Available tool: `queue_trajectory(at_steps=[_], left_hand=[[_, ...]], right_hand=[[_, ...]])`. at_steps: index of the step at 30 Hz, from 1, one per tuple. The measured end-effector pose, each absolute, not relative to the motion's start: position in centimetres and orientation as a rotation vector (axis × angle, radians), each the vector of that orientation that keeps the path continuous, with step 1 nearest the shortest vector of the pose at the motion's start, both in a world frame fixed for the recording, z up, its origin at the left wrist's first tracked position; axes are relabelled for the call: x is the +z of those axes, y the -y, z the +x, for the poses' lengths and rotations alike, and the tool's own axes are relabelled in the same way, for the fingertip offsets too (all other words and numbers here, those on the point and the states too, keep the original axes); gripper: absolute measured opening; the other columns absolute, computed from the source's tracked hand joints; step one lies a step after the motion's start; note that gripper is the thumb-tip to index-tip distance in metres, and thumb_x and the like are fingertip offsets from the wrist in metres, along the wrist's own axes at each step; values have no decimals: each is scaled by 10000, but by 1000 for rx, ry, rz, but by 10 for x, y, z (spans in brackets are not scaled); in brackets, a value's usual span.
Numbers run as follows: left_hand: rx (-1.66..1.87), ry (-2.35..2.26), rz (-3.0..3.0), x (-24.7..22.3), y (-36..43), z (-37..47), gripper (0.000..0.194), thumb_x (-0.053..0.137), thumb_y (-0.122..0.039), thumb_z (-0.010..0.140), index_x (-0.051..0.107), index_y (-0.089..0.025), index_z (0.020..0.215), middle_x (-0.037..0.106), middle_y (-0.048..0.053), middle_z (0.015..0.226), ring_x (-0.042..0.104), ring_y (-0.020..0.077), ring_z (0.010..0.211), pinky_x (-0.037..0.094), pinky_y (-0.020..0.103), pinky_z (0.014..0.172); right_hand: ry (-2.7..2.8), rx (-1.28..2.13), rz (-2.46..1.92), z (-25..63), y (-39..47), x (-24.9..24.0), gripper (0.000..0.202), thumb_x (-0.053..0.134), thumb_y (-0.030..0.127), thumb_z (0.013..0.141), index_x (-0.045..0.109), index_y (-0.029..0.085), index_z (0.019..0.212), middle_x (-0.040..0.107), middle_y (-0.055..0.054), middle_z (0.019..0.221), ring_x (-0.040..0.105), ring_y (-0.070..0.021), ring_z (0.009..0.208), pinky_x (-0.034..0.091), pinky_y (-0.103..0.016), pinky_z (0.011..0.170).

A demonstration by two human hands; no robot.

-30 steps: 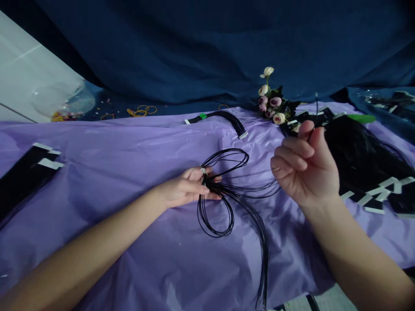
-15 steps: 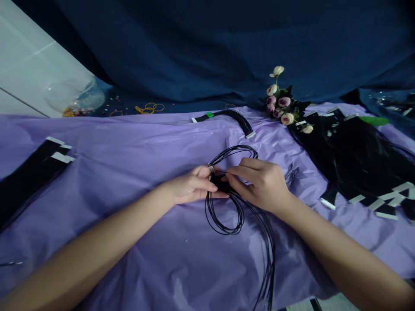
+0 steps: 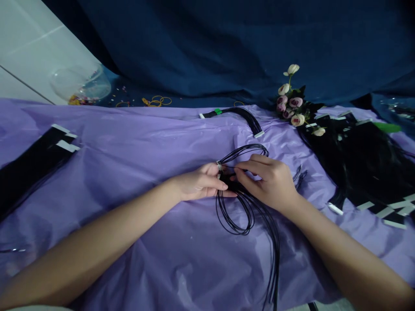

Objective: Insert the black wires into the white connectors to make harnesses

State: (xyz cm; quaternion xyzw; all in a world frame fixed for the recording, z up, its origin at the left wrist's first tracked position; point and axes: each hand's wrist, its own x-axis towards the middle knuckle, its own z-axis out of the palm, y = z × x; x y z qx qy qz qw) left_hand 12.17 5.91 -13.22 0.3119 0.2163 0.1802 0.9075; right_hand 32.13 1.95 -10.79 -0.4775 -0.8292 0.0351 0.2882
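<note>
Near the middle, my left hand point(image 3: 204, 181) is closed round a bundle of thin black strands point(image 3: 274, 242), thumb on top. The strands form one loop above the fingers and another below, and their long ends hang down toward the front. A small pale band point(image 3: 219, 166) sits by my left fingertips. Just to the right, my right hand point(image 3: 267, 179) pinches a thin black strand between thumb and forefinger, close to the band. The inner part of the bundle is partly hidden by the fingers.
Purple cloth point(image 3: 136, 129) lies beneath. Black bundles with white end tabs lie left point(image 3: 35, 162) and right point(image 3: 366, 160); a smaller curved one point(image 3: 241, 113) is behind. Artificial flowers point(image 3: 295, 103), yellow bands point(image 3: 155, 101) and a clear container point(image 3: 81, 84) stand farther back.
The whole view has shifted, so hands and surroundings appear slightly farther right. Both hands keep nearly the same hold, and the thin strand between them shows a little more.
</note>
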Motion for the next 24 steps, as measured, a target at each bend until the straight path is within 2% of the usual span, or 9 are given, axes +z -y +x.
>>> queue_trajectory(at_steps=[6, 12, 17, 21, 24], left_hand=[[377, -540, 658, -130, -56, 125, 338, 682, 11, 673, 470, -152, 880, 612, 15, 967, 639, 139, 909, 516, 395, 905], [394, -565, 694, -125, -54, 127, 350, 655, 24, 681, 516, -160, 945, 604, 5, 983, 626, 117, 882, 500, 409, 934], [405, -565, 753, -129, -52, 128, 341, 666, 1, 693, 532, -158, 963, 580, 0, 933, 606, 119, 898, 493, 409, 944], [412, -587, 769, -132, -51, 127, 307, 693, -23, 689, 504, -163, 887, 526, -16, 903, 587, 119, 898, 486, 434, 955], [395, -592, 794, -132, -51, 127, 304, 702, -35, 691, 497, -164, 876, 507, -22, 905, 578, 111, 896, 475, 442, 972]], right_hand=[[2186, 24, -1301, 316, -17, -105, 181, 544, 243, 897, 711, 175, 915, 625, -9, 704, 543, -106, 597, 373, -243, 552], [2164, -47, -1408, 308, -13, -103, 189, 556, 279, 890, 733, 214, 880, 644, 4, 669, 575, -113, 568, 328, -258, 500], [2095, 37, -1498, 302, -9, -102, 186, 559, 298, 893, 737, 244, 891, 708, 9, 784, 649, -135, 670, 358, -258, 527], [2030, 191, -1517, 301, -10, -103, 187, 581, 340, 891, 741, 245, 909, 718, 8, 810, 653, -143, 693, 395, -257, 558], [1970, 350, -1479, 300, -12, -106, 173, 595, 305, 885, 746, 224, 906, 721, -7, 817, 651, -146, 722, 438, -257, 618]])
